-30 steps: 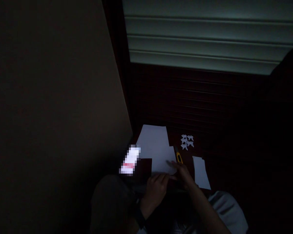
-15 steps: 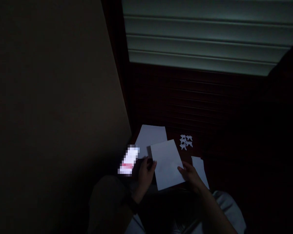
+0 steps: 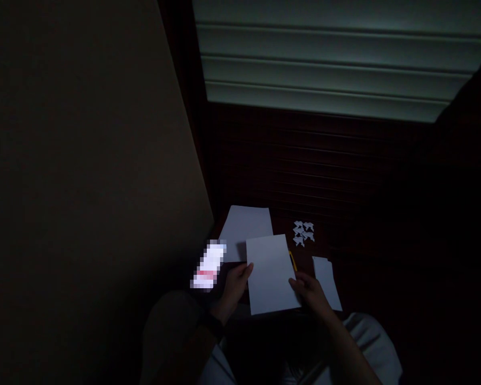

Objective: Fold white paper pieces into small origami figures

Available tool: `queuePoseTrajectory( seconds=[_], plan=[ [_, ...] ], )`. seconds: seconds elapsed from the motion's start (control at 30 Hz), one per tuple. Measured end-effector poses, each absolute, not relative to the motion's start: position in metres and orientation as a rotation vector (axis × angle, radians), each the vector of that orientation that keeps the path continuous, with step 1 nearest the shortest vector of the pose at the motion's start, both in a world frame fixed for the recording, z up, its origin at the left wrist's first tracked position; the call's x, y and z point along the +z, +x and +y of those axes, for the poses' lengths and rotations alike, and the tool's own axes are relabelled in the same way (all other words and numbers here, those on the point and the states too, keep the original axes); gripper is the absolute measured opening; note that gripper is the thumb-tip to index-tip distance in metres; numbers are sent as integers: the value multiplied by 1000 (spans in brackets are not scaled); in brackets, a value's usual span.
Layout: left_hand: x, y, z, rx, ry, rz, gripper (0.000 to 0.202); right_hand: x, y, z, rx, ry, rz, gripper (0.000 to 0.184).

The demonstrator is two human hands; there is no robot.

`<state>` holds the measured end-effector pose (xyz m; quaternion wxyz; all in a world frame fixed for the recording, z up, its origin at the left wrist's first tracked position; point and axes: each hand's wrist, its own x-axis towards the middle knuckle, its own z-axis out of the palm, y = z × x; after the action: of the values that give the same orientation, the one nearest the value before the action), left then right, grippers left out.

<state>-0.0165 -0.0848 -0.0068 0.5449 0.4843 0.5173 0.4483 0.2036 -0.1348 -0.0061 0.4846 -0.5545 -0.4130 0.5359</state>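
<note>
I hold a white sheet of paper between both hands above a dark table. My left hand grips its left edge, thumb on top. My right hand pinches its lower right edge. A yellow utility knife lies on the table, mostly hidden behind the sheet. Several small folded paper pieces sit in a cluster beyond it.
Another white sheet lies flat further back, and a narrow paper piece lies to the right. A lit phone screen glows at the left. A wall stands on the left, slatted blinds ahead. The scene is very dark.
The sheet lay on the table under my hands a second ago; both hands have since lifted it and turned it more upright. It now covers most of the knife.
</note>
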Motion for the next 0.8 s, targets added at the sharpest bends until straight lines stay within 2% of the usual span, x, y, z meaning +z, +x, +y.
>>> queuePoseTrajectory(
  seconds=[0.13,0.33,0.43,0.8],
  plan=[
    [-7,-20,-81,1095,1174,1305,43,-15,211,-133,1011,-1492,-1148,39],
    [-13,-26,-77,1078,1270,1322,42,-20,213,-137,297,-1811,-1431,36],
    [-14,-28,-76,1085,1266,1324,43,-19,208,-136,44,-1924,-1589,39],
    [2,-28,-81,1099,1189,1394,44,-21,193,-125,-135,-2190,-1801,38]
  ],
)
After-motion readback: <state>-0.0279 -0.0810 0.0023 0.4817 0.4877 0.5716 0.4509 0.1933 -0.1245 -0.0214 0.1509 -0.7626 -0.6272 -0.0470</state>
